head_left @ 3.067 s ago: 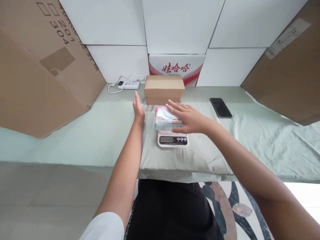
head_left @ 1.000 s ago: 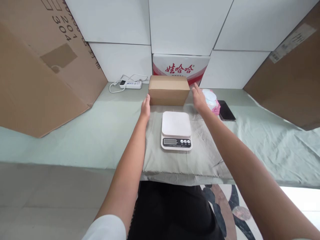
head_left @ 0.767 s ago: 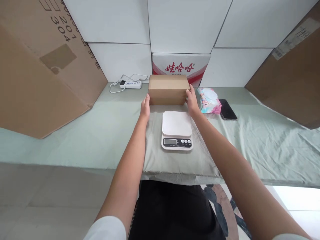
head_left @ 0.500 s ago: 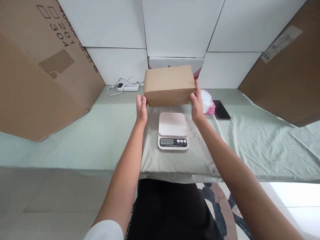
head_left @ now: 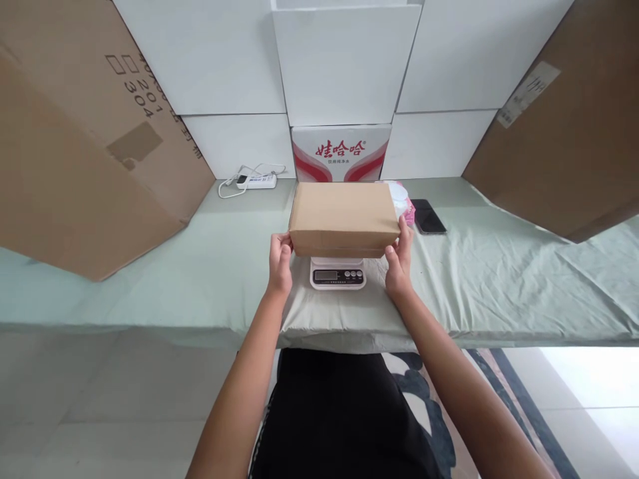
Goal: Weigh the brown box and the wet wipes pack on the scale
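- Head view, frame centre: a brown cardboard box (head_left: pixel 343 218) is gripped at its ends by the left hand (head_left: pixel 279 261) and right hand (head_left: pixel 399 263).
- Box is held on or just above the scale (head_left: pixel 338 274).
- Risk: the overhanging box may tip off the smaller platform once released off-centre.

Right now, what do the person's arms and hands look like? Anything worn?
Both hands are bare: the left hand and the right hand show no gloves, rings or watch. Forearms are uncovered to the frame's bottom edge; no sleeve shows. A black garment lies below, between the arms.
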`<control>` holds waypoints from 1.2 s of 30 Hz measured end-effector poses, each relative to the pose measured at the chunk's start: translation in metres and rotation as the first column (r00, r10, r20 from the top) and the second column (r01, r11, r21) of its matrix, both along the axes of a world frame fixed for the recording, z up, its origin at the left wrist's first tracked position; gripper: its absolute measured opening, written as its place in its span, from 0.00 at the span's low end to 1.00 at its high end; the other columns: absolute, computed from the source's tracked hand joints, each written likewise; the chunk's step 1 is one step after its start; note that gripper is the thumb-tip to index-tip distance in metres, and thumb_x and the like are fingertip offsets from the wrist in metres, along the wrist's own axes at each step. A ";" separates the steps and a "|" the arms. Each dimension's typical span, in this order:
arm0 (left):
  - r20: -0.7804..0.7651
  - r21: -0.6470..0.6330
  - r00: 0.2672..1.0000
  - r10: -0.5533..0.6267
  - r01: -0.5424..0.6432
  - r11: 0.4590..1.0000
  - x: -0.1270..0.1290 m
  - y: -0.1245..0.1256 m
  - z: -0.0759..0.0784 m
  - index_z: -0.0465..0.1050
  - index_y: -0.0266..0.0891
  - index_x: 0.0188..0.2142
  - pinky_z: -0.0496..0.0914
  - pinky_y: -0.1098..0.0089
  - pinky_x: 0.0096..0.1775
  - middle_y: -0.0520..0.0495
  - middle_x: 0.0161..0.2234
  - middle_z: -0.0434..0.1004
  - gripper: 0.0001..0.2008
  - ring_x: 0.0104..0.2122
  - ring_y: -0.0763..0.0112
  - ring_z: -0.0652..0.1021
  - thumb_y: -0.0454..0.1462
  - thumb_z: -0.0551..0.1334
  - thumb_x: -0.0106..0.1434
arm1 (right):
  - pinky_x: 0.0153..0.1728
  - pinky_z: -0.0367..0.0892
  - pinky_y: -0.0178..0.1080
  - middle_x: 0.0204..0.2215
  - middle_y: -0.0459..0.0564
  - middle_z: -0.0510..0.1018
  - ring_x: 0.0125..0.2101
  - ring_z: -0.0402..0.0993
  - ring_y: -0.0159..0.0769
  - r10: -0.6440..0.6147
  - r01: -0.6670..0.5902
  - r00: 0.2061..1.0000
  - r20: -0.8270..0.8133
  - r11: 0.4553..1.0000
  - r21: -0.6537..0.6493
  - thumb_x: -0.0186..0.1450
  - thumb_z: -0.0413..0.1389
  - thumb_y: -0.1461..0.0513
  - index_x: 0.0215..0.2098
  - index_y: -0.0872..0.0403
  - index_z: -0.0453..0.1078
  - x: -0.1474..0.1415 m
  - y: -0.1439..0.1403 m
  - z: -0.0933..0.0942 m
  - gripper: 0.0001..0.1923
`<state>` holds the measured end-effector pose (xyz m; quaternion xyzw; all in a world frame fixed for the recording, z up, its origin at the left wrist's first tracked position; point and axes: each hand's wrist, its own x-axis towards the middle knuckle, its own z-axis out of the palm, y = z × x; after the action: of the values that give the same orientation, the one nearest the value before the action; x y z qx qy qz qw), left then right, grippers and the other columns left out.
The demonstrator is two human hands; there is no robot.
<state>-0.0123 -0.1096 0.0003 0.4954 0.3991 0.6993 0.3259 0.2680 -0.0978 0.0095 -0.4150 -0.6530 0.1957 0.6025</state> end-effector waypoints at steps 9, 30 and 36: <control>0.024 -0.014 1.000 -0.006 0.006 1.000 0.004 -0.012 -0.002 0.72 0.43 0.50 0.74 0.56 0.54 0.39 0.48 0.82 0.32 0.51 0.54 0.82 0.67 0.62 0.65 | 0.69 0.64 0.65 0.72 0.53 0.61 0.73 0.59 0.57 -0.030 0.030 1.000 -0.004 0.999 -0.035 0.72 0.48 0.39 0.79 0.34 0.51 -0.002 -0.005 0.005 0.40; 0.141 0.033 0.957 0.252 -0.259 0.965 -0.004 -0.004 0.005 0.70 0.47 0.54 0.61 0.51 0.74 0.36 0.75 0.67 0.29 0.76 0.53 0.66 0.65 0.58 0.69 | 0.54 0.74 0.57 0.63 0.53 0.68 0.56 0.74 0.49 -0.310 0.302 0.906 -0.290 0.951 -0.072 0.71 0.42 0.45 0.77 0.34 0.53 0.015 0.018 -0.001 0.37; 0.069 0.026 0.974 0.217 -0.219 0.975 -0.003 -0.003 0.002 0.72 0.46 0.44 0.62 0.50 0.73 0.36 0.72 0.72 0.24 0.75 0.54 0.68 0.62 0.57 0.72 | 0.52 0.74 0.54 0.59 0.53 0.72 0.54 0.76 0.48 -0.291 0.270 0.903 -0.317 0.957 -0.109 0.69 0.43 0.45 0.72 0.38 0.62 0.013 0.020 0.001 0.35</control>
<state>-0.0158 -0.1128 0.0019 0.4308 0.4287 0.7532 0.2518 0.2809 -0.0776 0.0105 -0.4846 -0.4703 0.1939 0.7116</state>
